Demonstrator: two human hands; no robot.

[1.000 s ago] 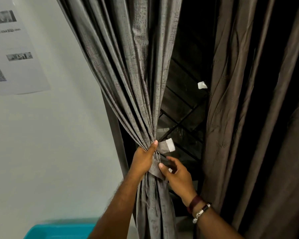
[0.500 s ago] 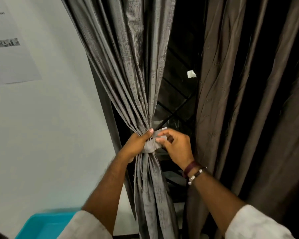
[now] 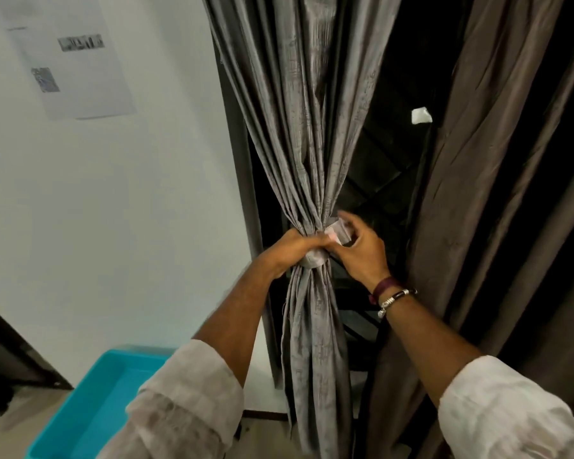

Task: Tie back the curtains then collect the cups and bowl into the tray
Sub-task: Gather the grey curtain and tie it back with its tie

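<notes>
My left hand (image 3: 295, 248) grips the gathered grey curtain (image 3: 307, 134). My right hand (image 3: 362, 251) has its fingers (image 3: 337, 239) pinching the tie-back band (image 3: 315, 260) wrapped round it.

Curtain (image 3: 299, 127) sheeny woven cloth (tray (image 3: 90, 402) glossy plastic).

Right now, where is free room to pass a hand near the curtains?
Free: the dark gap between the grey curtain and the brown curtain, above the hands. Crowded: at the tie band, where left hand and right hand meet.
</notes>
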